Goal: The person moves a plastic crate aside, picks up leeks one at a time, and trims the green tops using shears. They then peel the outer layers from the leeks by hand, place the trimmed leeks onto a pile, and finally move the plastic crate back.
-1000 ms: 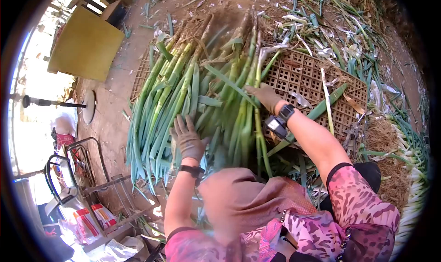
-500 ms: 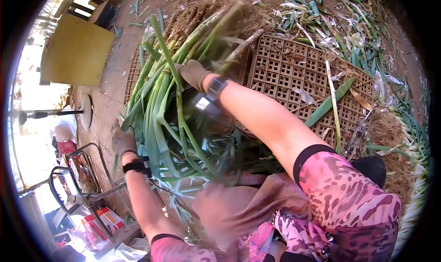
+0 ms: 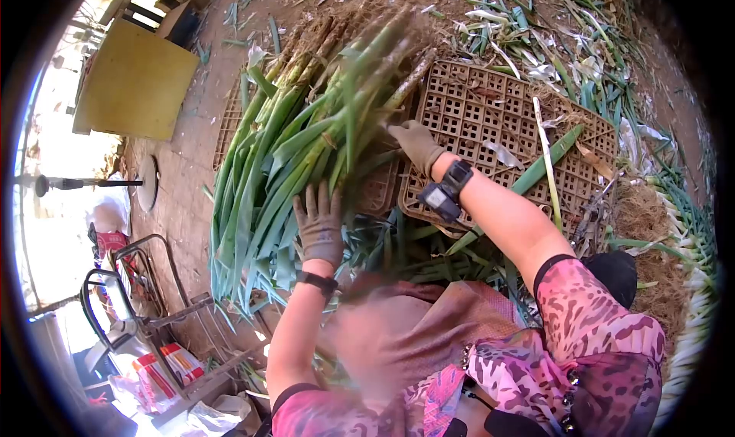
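A large heap of leeks point(image 3: 283, 142) lies in front of me, roots at the far end and green leaves towards me. My left hand point(image 3: 318, 226), in a grey-brown glove, rests on the near leaves with its fingers spread. To the right of the heap is my right hand point(image 3: 417, 144), also gloved, its fingers stretched towards the leaves with nothing visible in them. Between the hands, some leaves on top are smeared by motion. Beneath and beside the heap, a brown plastic crate point(image 3: 452, 119) shows its gridded surface.
On the crate lie a loose green leaf point(image 3: 547, 161) and a pale stalk point(image 3: 547, 157). Leaf scraps point(image 3: 528, 35) litter the ground at the upper right. A yellow board point(image 3: 134, 77), a round-based stand point(image 3: 148, 180) and a metal-framed cart point(image 3: 157, 322) stand at left.
My left hand has moved right from the heap's left edge onto the near leaves. My right hand has let go of the leaves and moved right; the lifted leeks now lie on the heap.
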Available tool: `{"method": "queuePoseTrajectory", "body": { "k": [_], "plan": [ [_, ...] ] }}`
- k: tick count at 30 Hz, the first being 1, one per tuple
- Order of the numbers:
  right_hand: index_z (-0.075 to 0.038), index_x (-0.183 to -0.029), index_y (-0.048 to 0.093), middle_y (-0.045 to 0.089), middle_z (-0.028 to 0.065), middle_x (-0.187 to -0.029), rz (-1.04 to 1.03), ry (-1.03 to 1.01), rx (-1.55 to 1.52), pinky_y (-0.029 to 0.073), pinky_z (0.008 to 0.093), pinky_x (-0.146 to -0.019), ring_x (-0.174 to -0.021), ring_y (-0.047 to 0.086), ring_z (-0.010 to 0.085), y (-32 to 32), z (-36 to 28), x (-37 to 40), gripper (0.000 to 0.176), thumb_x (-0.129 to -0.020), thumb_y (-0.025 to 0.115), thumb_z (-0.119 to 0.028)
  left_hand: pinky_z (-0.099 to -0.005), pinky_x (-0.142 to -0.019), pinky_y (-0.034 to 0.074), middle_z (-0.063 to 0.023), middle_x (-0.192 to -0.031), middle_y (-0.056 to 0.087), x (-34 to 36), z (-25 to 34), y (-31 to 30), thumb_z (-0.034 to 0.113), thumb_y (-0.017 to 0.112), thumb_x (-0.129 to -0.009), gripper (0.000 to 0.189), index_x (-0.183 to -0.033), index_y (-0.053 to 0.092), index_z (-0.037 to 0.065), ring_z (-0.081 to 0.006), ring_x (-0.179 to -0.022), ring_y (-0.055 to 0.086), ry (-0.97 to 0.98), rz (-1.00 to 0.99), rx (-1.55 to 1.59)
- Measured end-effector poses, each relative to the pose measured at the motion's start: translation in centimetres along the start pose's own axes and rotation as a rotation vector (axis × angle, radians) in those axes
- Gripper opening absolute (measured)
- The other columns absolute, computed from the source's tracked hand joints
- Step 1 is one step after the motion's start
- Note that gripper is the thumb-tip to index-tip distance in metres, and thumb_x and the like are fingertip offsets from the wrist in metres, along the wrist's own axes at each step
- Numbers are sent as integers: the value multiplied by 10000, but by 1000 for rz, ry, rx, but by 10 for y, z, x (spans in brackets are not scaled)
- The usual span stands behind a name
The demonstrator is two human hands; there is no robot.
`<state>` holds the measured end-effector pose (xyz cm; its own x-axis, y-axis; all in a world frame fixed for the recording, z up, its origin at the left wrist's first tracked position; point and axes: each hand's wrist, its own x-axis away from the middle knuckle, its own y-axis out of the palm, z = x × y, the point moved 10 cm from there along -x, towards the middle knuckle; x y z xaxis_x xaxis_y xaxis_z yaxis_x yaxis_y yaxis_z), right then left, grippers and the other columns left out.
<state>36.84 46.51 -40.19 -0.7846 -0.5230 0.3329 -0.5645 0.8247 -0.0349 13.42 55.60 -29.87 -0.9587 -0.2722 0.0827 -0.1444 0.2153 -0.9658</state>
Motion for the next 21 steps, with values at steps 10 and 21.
{"method": "queuePoseTrajectory", "body": {
  "k": [10,21],
  "plan": [
    [21,-1089,672,698,194,-1078,-383,-307,587,509,379,-898,-1053,663,338,25,-42,-48,375,-976,524,-305,-576,-1219,85,-144,-1580,318,-31,-9,-16,184,694,-770,706,-1443,484,159,-386,-1482,208,-194,-85,27],
    [46,-1290,529,626,176,-1254,-79,857,-1199,556,400,-951,-1146,627,285,-127,130,350,627,-972,572,-493,-327,-927,487,-121,-1195,665,94,70,110,509,583,-969,586,-1268,592,5,-225,-1058,625,-724,-776,1454]
  ]
}}
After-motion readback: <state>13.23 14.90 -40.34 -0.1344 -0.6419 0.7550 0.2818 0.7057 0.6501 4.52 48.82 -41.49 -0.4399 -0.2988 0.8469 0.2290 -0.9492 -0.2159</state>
